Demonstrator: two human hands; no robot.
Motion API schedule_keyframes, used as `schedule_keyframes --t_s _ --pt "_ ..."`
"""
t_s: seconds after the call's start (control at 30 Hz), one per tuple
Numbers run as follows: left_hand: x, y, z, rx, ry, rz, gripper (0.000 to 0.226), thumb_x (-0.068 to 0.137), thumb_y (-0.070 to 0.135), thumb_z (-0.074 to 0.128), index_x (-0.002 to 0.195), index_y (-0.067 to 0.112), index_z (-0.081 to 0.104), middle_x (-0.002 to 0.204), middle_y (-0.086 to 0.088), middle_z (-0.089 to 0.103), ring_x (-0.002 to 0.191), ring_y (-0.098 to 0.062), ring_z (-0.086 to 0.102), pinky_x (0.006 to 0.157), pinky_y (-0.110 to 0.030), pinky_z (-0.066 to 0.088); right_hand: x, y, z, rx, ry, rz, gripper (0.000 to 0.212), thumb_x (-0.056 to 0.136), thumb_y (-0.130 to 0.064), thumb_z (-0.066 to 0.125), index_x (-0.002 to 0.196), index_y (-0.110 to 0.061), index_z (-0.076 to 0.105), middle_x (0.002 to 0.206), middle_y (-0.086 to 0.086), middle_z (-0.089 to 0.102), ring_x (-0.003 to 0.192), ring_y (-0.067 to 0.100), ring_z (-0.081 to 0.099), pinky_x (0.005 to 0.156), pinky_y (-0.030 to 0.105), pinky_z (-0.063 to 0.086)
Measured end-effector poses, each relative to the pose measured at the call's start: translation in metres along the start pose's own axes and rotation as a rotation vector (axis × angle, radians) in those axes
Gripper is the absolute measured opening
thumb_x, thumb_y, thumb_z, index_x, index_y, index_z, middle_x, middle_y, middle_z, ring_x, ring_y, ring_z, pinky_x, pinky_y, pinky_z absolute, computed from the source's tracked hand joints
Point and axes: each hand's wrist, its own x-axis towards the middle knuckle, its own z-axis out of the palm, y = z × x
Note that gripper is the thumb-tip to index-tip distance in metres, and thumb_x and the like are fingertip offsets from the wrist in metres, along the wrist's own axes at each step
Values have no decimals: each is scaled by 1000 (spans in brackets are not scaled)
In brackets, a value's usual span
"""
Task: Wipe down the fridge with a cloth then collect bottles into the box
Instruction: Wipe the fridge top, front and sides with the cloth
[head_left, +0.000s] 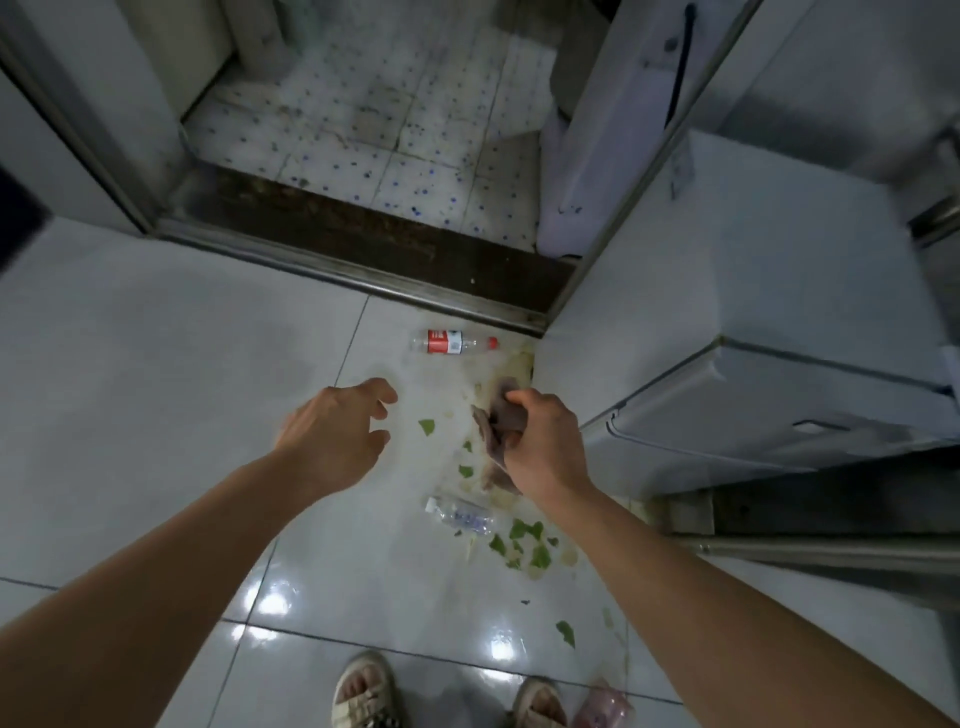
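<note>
The red-labelled bottle (453, 342), its print unreadable, lay beyond both hands: the left hand (332, 431) hung loosely curled and empty, the right hand (540, 441) gripped the cloth (496, 421).

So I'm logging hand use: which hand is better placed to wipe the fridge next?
Probably the right hand. Its fingers already grip the cloth, and it hangs just beside the fridge on that side. The left hand is empty, fingers loosely spread, farther from the fridge.
</note>
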Motion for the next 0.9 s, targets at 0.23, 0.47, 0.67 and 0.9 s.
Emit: schedule_keyframes --t_s 0.23,0.47,0.67,0.9 --pt "4 16 -92 66 -11 103 38 89 23 61 126 24 50 120 4 63 106 -16 61 92 -31 50 8 -60 -54 6 101 20 40 83 -20 70 121 -17 60 117 8 59 101 23 60 79 23 44" --pt "45 71 -150 186 -61 203 39 89 26 61 127 26 49 121 5 62 108 -15 59 94 -32 49 39 -76 -112 69 175 103 35 81 -18 71 115 -17 63 114 8 62 91 22 64 70 13 38" --pt "117 127 -183 296 -150 320 40 87 28 62 125 28 51 120 4 62 106 -16 59 93 -34 49 87 -65 -153 175 279 235 31 86 -15 64 117 -12 59 109 9 64 73 15 63 61 8 42" --pt "202 199 -196 381 -284 541 31 88 25 58 119 23 51 111 -1 63 101 -22 61 83 -35 52 126 -47 -184 253 420 424 26 83 -14 65 107 -7 58 97 10 66 87 27 63 69 25 43"
